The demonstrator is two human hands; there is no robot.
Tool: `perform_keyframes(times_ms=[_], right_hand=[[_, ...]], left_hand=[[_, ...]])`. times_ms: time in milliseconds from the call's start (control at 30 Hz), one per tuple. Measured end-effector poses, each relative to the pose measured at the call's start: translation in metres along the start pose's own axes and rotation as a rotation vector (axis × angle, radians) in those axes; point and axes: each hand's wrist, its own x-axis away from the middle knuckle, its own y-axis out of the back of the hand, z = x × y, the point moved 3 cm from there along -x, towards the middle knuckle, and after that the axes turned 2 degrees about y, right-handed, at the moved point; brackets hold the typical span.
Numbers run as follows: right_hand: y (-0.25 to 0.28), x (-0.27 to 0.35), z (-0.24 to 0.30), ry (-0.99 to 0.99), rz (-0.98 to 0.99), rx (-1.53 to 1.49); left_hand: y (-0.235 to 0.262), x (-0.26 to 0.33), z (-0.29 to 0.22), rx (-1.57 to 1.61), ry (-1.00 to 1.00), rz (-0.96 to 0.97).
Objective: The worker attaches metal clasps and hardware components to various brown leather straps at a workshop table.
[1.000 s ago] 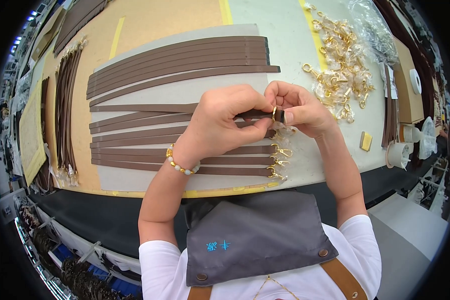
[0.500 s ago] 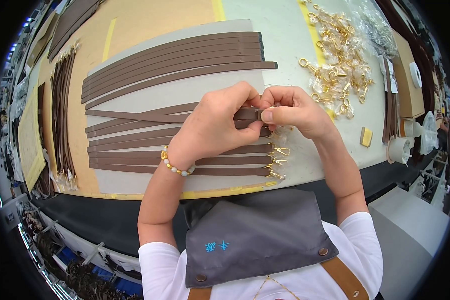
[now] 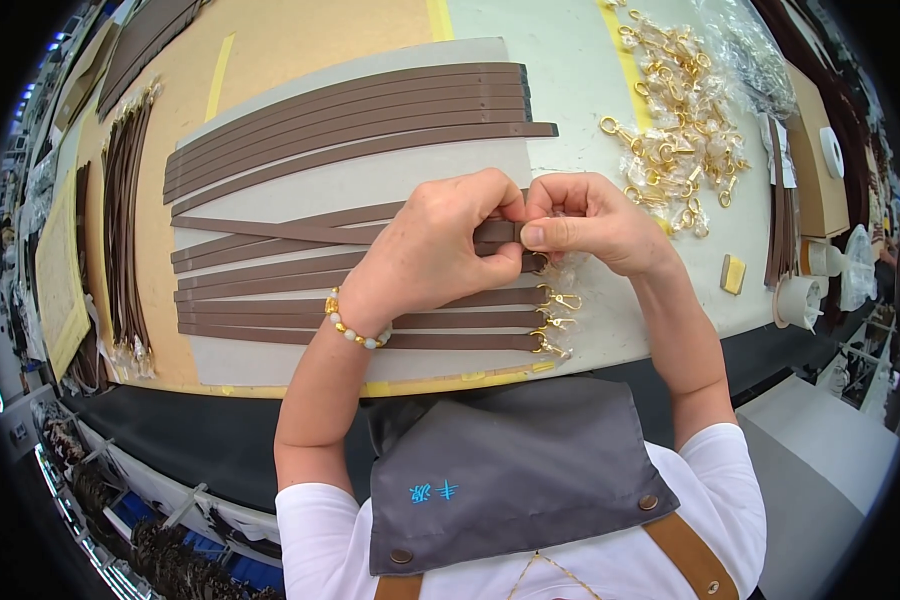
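Note:
Pinched at its right end by both hands is a brown strap (image 3: pixel 497 232). My left hand (image 3: pixel 445 240) wraps round it from the left, thumb below and fingers above. Against the very tip press the thumb and fingers of my right hand (image 3: pixel 590 225); whatever lies between them is hidden. Below my hands, several straps (image 3: pixel 465 321) lie side by side with gold snap hooks (image 3: pixel 562 300) at their right ends. Farther back, more brown straps (image 3: pixel 370 115) without hooks lie in a row on a grey board (image 3: pixel 370 180).
A heap of gold hooks in clear wrapping (image 3: pixel 675 120) covers the table's back right. A yellow-topped block (image 3: pixel 733 274) sits near the right edge. Bundled dark straps (image 3: pixel 125 230) lie at the left, and a cardboard box (image 3: pixel 815 150) stands at the far right.
The strap end has shifted slightly between my fingers, and my left fingers have closed in a little. Both hands stay in nearly the same place.

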Motion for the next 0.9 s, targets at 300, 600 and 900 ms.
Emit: perform_keyframes(times_ms=[300,600,900], right_hand=[[0.001,0.000,0.001,0.009,0.031,0.014],[0.000,-0.001,-0.002,-0.001,0.026,0.031],[-0.010,0.000,-0.001,0.036,-0.027,0.018]], left_hand=[[0.001,0.000,-0.002,-0.037,-0.046,0.001],[0.000,0.000,0.001,-0.007,-0.082,-0.013],[0.002,0.000,-0.007,0.058,-0.046,0.046]])
